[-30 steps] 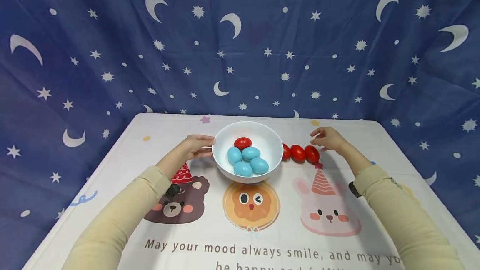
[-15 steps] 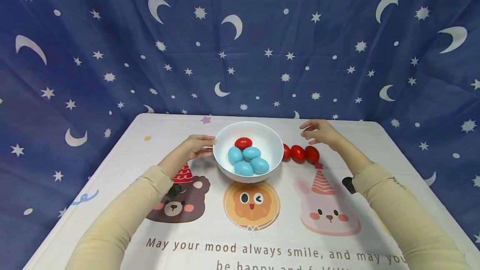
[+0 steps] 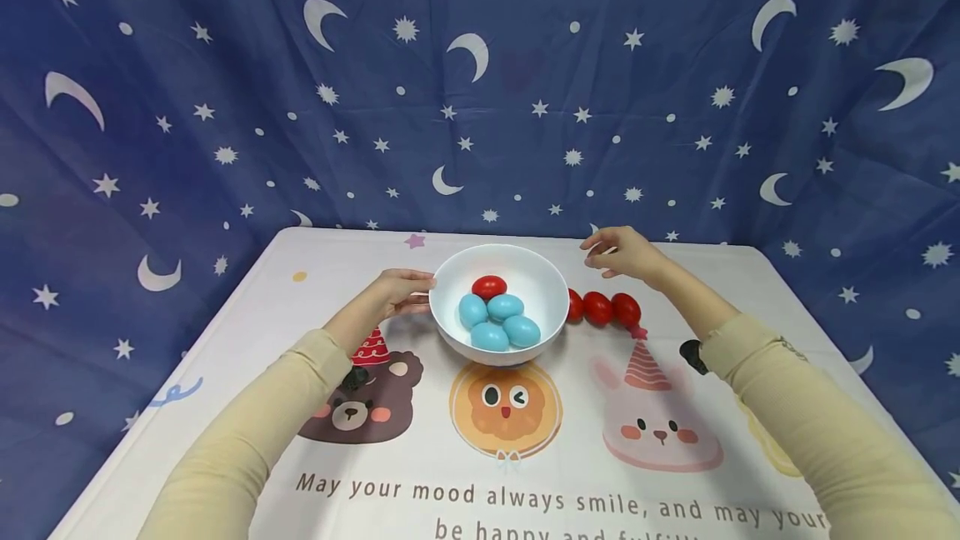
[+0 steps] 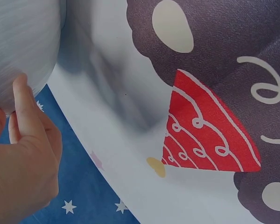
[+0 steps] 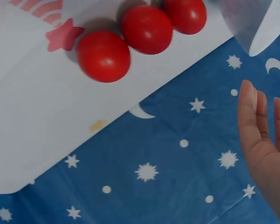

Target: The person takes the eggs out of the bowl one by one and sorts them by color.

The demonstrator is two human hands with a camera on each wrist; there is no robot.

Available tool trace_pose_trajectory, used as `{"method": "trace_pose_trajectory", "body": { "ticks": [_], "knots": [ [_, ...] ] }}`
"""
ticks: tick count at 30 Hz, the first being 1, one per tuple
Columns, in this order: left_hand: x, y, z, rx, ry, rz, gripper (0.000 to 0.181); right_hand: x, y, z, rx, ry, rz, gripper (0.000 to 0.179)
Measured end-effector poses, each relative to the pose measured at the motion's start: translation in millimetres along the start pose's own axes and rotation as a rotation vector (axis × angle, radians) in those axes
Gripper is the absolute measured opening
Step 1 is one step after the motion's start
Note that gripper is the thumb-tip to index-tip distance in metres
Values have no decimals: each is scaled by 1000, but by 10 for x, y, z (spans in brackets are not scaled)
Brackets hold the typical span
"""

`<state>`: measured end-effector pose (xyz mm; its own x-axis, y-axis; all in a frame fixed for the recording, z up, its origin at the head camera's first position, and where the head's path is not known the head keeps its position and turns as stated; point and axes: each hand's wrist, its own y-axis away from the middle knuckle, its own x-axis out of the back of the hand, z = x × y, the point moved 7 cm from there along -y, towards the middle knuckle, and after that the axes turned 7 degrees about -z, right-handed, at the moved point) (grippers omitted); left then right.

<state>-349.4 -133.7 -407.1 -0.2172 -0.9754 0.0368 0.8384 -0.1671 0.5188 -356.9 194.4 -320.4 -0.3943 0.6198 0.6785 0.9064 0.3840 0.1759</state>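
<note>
A white bowl (image 3: pixel 546 294) stands mid-table with several light blue eggs (image 3: pixel 491 337) and one red egg (image 3: pixel 489 287) inside. My left hand (image 3: pixel 390 294) holds the bowl at its left side; in the left wrist view, fingertips (image 4: pixel 20 80) lie against its outer wall near the rim. Three more red eggs (image 3: pixel 597 308) lie in a row just right of the bowl, the nearest partly hidden by it in the head view. Above and beyond this row hovers my right hand (image 3: pixel 622 252), its fingers loosely extended and nothing held.
The white tablecloth (image 3: pixel 375 473) carries printed animal faces and lettering. Behind it, a dark blue curtain (image 3: pixel 517 165) with moons and stars hangs at the table's far edge. Dark wrist devices (image 3: pixel 692 355) show below both forearms.
My right hand has moved left and away, from beside the rightmost red egg to over the far side of the row. The left hand stays at the bowl.
</note>
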Motion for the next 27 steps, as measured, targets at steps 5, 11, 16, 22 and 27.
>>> {"method": "trace_pose_trajectory", "body": {
  "ticks": [5, 11, 16, 22, 27],
  "knots": [
    [8, -23, -25, 2, 6, -4, 42, -69, -63, -119, 12, 25, -15, 32],
    [14, -24, -21, 1, 17, -1, 41, -100, -159, -268, 34, 68, -18, 29],
    [19, -13, -12, 2, 14, -2, 42, -141, -246, -376, 38, 92, -34, 28],
    [4, -35, -28, -2, 12, -5, 41, -192, -335, -497, 69, 175, -55, 23],
    [17, -33, -21, 8, 9, 1, 41, -212, -422, -640, 112, 240, -77, 21]
  ]
}}
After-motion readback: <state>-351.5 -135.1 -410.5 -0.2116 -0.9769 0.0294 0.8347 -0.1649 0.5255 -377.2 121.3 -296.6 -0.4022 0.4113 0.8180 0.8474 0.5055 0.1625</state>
